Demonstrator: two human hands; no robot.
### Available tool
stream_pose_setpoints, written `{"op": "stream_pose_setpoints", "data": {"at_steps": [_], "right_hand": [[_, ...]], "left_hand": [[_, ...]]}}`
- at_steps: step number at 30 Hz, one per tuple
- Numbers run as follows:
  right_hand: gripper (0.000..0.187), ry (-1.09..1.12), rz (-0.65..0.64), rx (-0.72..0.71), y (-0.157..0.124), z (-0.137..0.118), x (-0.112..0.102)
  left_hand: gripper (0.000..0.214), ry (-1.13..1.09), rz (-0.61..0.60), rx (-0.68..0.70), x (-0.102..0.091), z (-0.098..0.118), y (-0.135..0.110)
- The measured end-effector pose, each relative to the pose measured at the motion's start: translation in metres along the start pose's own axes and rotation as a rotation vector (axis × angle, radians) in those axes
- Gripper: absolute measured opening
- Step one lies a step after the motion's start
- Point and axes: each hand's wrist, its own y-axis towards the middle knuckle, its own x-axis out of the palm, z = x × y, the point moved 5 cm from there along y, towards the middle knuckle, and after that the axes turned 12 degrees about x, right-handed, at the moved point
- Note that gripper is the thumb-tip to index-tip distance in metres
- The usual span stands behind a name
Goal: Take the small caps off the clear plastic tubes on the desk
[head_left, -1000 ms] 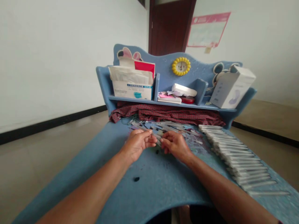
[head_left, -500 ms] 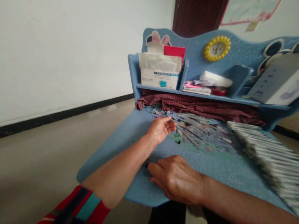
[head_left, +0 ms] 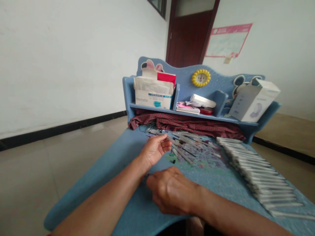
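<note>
My left hand (head_left: 155, 150) is palm-up at the left edge of a scattered pile of thin pen-like sticks (head_left: 184, 152). Its fingers curl loosely with the thumb apart, and I see nothing held in it. Closer to me, my right hand (head_left: 173, 190) is a closed fist over the blue tabletop (head_left: 118, 167). A small dark bit shows by its thumb, but what it grips is hidden. One little black cap-like piece (head_left: 174, 161) lies beyond the right hand. On the right, whitish sticks (head_left: 258, 173) are stacked in a long row.
A blue shelf (head_left: 219, 101) at the desk's back holds an open mask box (head_left: 152, 96), papers (head_left: 188, 108) and a white carton (head_left: 253, 100). Red checked cloth (head_left: 187, 124) lies beneath it. A yellow flower-shaped clock (head_left: 200, 78) is on the backboard.
The view has tilted up and shifted right, showing more door and wall. Both hands keep nearly the same places over the desk, the left by the pile and the right closed.
</note>
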Motion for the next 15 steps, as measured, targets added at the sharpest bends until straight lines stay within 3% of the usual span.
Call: {"op": "stream_pose_setpoints", "data": {"at_steps": [4,6,8,11,15], "right_hand": [[0.010,0.639,0.090,0.228,-0.019,0.056,-0.019],[0.003,1.055,0.100,0.347,-0.026,0.083,-0.018],[0.009,1.351,0.120,0.394,-0.030,0.100,-0.015],[0.014,1.544,0.139,0.351,-0.030,0.110,-0.011],[0.019,1.611,0.114,0.296,-0.029,0.111,-0.006]], "left_hand": [[0.012,0.016,-0.003,-0.009,0.003,0.001,-0.003],[0.010,0.030,-0.014,-0.007,0.006,0.002,-0.004],[0.009,0.040,-0.035,-0.006,0.010,0.002,-0.007],[0.009,0.053,-0.075,-0.004,0.013,0.003,-0.008],[0.011,0.062,-0.111,-0.005,0.014,0.003,-0.008]]}}
